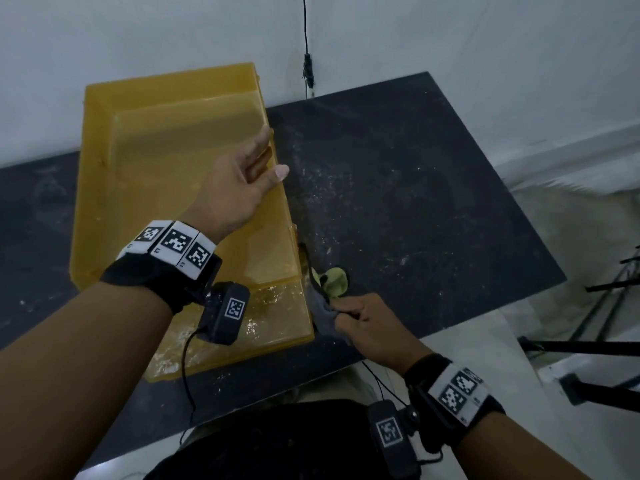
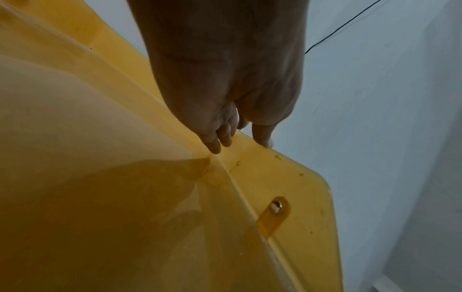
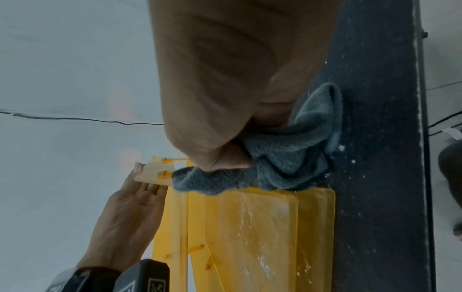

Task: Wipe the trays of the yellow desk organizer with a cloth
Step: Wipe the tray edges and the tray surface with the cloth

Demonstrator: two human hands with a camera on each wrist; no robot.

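Note:
The yellow translucent desk organizer [image 1: 173, 174] stands on the black table [image 1: 415, 202], its stepped trays facing me. My left hand [image 1: 273, 152] lies with straight fingers against the right edge of the upper tray, thumb on the outer side. In the left wrist view the fingertips [image 2: 216, 147] touch the organizer's side panel [image 2: 275, 177]. My right hand [image 1: 341, 317] grips a bunched grey cloth [image 1: 322, 313] with a pale yellow-green part, just right of the organizer's lower front corner. The right wrist view shows the cloth [image 3: 287, 158] pinched in the right hand [image 3: 225, 164], touching the organizer [image 3: 250, 227].
White dust specks lie on the table to the right of the organizer and on the lowest tray [image 1: 277, 317]. A black cable [image 1: 306, 46] hangs down the white wall behind. Black tripod legs [image 1: 606, 299] stand off the table's right edge. The table's front edge is close to my body.

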